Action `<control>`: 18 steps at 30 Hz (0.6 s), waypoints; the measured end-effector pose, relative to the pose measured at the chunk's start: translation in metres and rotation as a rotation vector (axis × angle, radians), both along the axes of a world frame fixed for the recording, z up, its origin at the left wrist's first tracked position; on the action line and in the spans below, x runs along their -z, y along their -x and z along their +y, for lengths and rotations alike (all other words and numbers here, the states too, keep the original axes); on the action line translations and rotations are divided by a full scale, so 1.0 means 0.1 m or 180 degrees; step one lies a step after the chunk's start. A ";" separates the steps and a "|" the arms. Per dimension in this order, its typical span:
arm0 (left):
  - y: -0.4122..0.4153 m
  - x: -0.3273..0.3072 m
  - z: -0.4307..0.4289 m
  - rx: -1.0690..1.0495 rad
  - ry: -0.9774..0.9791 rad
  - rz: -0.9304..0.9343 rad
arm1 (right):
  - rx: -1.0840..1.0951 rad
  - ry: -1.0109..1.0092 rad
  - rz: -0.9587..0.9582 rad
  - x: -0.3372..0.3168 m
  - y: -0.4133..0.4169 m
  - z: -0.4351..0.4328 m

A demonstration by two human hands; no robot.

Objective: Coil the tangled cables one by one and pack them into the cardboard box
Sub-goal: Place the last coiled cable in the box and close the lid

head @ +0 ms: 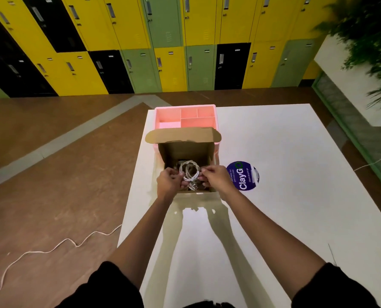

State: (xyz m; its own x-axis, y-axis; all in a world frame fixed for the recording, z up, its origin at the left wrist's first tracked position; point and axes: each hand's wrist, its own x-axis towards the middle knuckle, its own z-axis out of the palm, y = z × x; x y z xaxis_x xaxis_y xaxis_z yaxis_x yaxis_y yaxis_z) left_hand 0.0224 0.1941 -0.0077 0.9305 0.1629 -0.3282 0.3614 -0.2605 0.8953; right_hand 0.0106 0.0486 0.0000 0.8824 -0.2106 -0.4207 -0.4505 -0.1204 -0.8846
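Note:
An open cardboard box (186,152) stands on the white table (274,218) with its lid flap raised at the back. Over its opening a coiled white cable (189,171) hangs in small loops. My left hand (169,182) pinches the coil's left side and my right hand (216,176) pinches its right side. Both hands hover just above the box's front rim. More pale cable and a plug (194,186) lie inside the box below the coil, partly hidden by my fingers.
A pink compartment tray (169,114) stands right behind the box. A round blue sticker (242,176) lies on the table to the right. A thin white cord (51,250) trails on the wooden floor at left. Lockers line the far wall.

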 end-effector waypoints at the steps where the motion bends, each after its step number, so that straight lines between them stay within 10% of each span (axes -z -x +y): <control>1: -0.04 0.02 0.05 -0.0030 0.0007 0.0038 | -0.0047 -0.0002 0.0021 0.02 -0.04 0.06; 18: -0.24 0.32 0.24 0.0204 -0.0837 0.0227 | -0.0108 0.0026 0.0204 0.17 -0.17 0.24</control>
State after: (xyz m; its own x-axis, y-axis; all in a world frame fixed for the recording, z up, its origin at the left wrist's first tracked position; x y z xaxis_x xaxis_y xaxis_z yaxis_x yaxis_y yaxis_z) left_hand 0.0466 0.2185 -0.0399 0.9177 0.1929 -0.3474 0.3964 -0.5049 0.7668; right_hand 0.0279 0.0727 -0.0166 0.8604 -0.1846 -0.4750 -0.5017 -0.1436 -0.8531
